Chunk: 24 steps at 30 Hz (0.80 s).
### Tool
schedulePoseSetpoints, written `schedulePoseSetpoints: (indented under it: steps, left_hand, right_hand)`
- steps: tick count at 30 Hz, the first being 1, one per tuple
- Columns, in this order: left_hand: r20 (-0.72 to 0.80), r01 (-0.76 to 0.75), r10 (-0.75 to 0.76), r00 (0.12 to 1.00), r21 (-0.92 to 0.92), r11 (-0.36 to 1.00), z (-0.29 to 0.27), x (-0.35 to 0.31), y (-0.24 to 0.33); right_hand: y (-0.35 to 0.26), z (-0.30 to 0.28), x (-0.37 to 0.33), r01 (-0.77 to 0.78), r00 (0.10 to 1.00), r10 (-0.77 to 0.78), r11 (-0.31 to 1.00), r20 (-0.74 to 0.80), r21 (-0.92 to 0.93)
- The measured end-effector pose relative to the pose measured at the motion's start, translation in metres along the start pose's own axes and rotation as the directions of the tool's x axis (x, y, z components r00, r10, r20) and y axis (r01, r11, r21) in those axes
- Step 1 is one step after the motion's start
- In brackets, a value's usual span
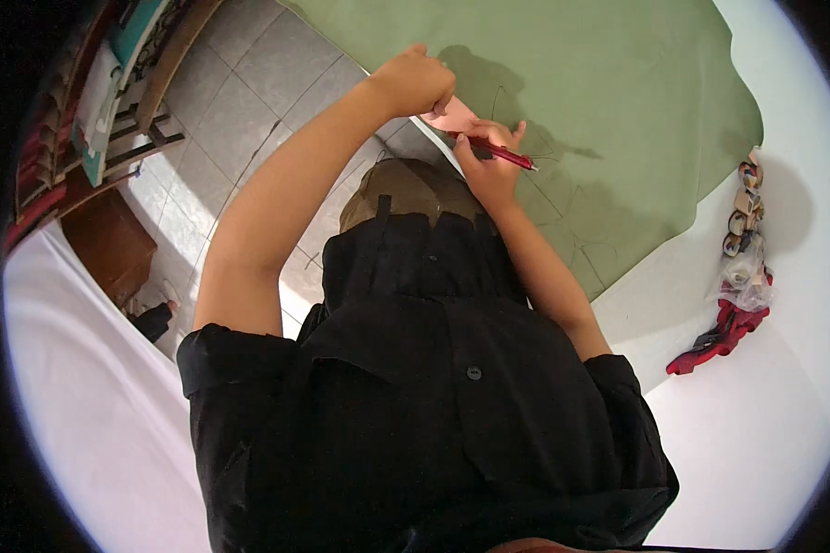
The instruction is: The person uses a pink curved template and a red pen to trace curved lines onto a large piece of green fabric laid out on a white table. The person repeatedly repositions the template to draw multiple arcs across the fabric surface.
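1. Pink piece (450, 118): upper middle of frame, between both hands, at the left edge of the green sheet (618, 111).
2. Left hand (413, 83): fingers curled downward, tips at the pink piece's upper end. Pinching or only pressing? Can't tell, the underside is hidden.
3. Right hand (493, 166): thumb and fingers pinched round the red pen (512, 157), little finger sticking out. Pen lies slanted, silver end toward lower right, other end by the pink piece.
4. Handling, my judgement: pink piece looks light, thin, fairly stiff, like card; could skid or crease. Best held flat by fingertips, away from the edge. Pen looks light, rigid, maybe a bit slick; grip the barrel.
5. Green sheet: matte, smooth, probably soft and flexible, wavy edge at upper right. Thin dark lines (546, 196) on it, some straight, some curved. Material unclear, cloth or leather-like.
6. White surface (664, 286) underneath: smooth, plain.
7. Right of frame: row of round rolls (742, 207), crinkled clear plastic (745, 272), crumpled red item (724, 332).
8. Left side: grey tiled floor (258, 101), boxy brown wooden piece (111, 235).
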<state>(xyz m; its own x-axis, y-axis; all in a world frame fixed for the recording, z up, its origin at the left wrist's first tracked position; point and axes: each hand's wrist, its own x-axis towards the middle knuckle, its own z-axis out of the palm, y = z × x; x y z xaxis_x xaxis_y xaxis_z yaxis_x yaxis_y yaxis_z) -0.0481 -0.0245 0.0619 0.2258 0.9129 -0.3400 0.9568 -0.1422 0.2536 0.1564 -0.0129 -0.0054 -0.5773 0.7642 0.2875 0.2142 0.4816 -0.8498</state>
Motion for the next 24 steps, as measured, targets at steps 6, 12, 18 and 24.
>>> schedulePoseSetpoints:
  steps: [6,12,18,24]
  left_hand:
    - [-0.036,0.011,-0.011,0.999,-0.025,1.000,0.002,-0.001,0.001]
    - [-0.123,-0.030,0.018,0.992,-0.096,0.995,0.010,0.002,-0.003]
    - [-0.105,-0.026,0.014,0.994,-0.116,0.993,0.009,-0.005,-0.004]
    - [-0.195,0.033,-0.055,0.979,-0.117,0.993,0.026,-0.014,0.000]
  right_hand:
    - [-0.002,-0.001,0.002,0.051,0.998,-0.050,0.998,0.041,-0.029]
    - [-0.005,-0.002,0.007,0.073,0.994,-0.072,0.997,0.086,0.000]
    - [-0.002,-0.012,0.002,-0.128,0.986,0.146,0.974,-0.086,0.189]
    - [0.008,-0.042,0.005,-0.156,0.980,0.155,0.988,-0.123,0.000]
